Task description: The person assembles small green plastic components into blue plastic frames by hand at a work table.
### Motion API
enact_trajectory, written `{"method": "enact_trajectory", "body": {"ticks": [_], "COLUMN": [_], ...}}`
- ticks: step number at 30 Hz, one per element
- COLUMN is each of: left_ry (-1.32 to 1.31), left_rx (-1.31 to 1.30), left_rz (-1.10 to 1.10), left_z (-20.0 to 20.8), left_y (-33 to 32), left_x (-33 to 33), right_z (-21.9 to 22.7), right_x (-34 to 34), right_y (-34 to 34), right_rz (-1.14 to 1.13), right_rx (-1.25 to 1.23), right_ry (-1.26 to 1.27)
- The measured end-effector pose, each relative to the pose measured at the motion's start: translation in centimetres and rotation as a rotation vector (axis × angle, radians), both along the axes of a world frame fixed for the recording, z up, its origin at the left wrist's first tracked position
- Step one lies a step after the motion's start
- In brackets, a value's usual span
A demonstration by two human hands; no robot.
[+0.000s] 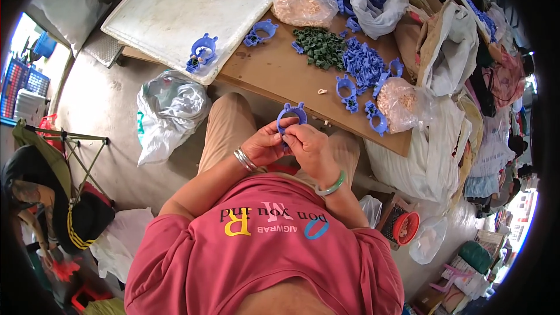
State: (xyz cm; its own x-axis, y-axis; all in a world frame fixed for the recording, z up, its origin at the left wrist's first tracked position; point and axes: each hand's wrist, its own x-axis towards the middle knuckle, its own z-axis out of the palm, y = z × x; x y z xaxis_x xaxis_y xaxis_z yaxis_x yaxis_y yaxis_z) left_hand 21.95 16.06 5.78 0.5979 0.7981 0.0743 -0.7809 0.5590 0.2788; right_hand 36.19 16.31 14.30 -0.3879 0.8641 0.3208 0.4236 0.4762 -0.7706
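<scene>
Over my lap, at the table's near edge, my left hand [263, 144] is closed round a blue plastic ring [291, 114] with two small ears on top. My right hand [308, 147] pinches at the ring's lower right side; my fingers hide whatever small part may be there. On the table beyond lie similar blue rings [345, 88] with dark green bits on them, a pile of small dark green parts [319, 48] and a heap of small blue pieces [363, 64]. One small cream-coloured piece [322, 91] lies alone near the edge.
A white board [175, 6] on the brown cardboard tabletop [262, 70] bears another ring [204, 46]. Clear bags of cream pieces [303, 3] [399, 102] and an open white sack [382, 6] stand around. A white plastic bag [172, 114] sits on the floor; a co-worker's arm [35, 192] is at left.
</scene>
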Motion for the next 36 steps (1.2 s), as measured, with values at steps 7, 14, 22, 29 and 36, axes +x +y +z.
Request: {"method": "enact_trajectory", "body": {"ticks": [7, 14, 22, 29, 36], "left_ry": [-0.037, -0.076, -0.047, -0.052, -0.018], "left_rx": [-0.027, -0.038, -0.02, -0.021, -0.055], "left_rz": [0.017, 0.031, 0.038, 0.035, 0.016], "left_z": [-0.89, -0.62, -0.63, -0.69, -0.86], "left_y": [-0.17, -0.06, -0.23, -0.22, -0.22], "left_x": [-0.39, -0.72, -0.73, -0.69, -0.71], "right_z": [0.02, -0.16, -0.37, 0.28, 0.24], "right_x": [-0.18, -0.31, -0.7, -0.89, -0.56], "right_y": [0.44, 0.51, 0.37, 0.35, 0.49], "right_rz": [0.132, 0.133, 0.133, 0.101, 0.131], "right_rx": [-0.069, 0.052, 0.123, 0.135, 0.084], "right_ry": [-0.015, -0.062, -0.033, -0.074, -0.059]}}
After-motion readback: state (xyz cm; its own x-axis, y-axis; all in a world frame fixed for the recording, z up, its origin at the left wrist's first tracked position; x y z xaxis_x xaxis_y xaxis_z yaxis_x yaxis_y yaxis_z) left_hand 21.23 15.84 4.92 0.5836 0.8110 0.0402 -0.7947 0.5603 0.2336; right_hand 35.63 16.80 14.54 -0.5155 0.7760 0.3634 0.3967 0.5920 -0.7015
